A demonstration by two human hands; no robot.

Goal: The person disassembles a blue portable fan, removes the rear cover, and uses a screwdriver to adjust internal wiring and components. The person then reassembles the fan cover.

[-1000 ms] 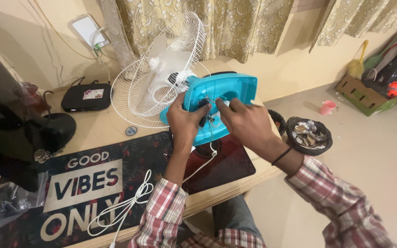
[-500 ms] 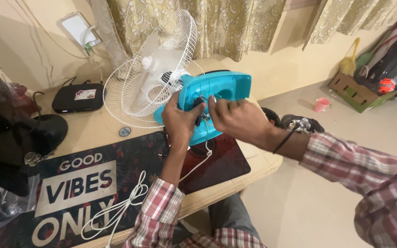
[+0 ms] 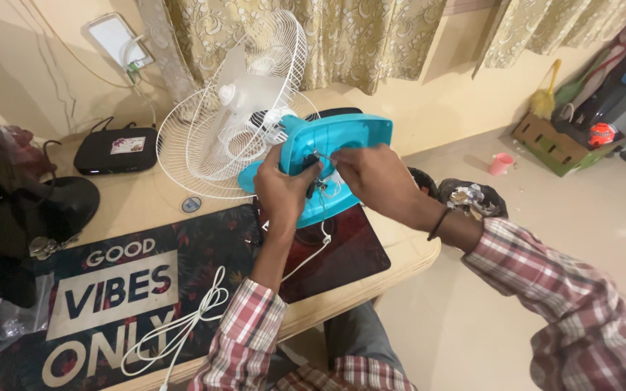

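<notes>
Left hand (image 3: 284, 190) wrapped around turquoise fan base (image 3: 327, 163), steadying it above desk's (image 3: 407, 250) right front corner; right hand (image 3: 371, 177) pinching something small at wiring, tilted up for access.

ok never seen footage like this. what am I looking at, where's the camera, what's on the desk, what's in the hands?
There is no machine here: a person works with two bare hands. The one picture comes from a camera worn on the head, looking down at a wooden desk.

On the desk lies a white table fan tipped on its side, its turquoise base turned toward the person. The left hand has a grip on the base. The right hand works at small wires in the open underside.

Also there: a dark printed mat, a loose white cord, a small black box near the wall, and a dark bag at the left.
</notes>
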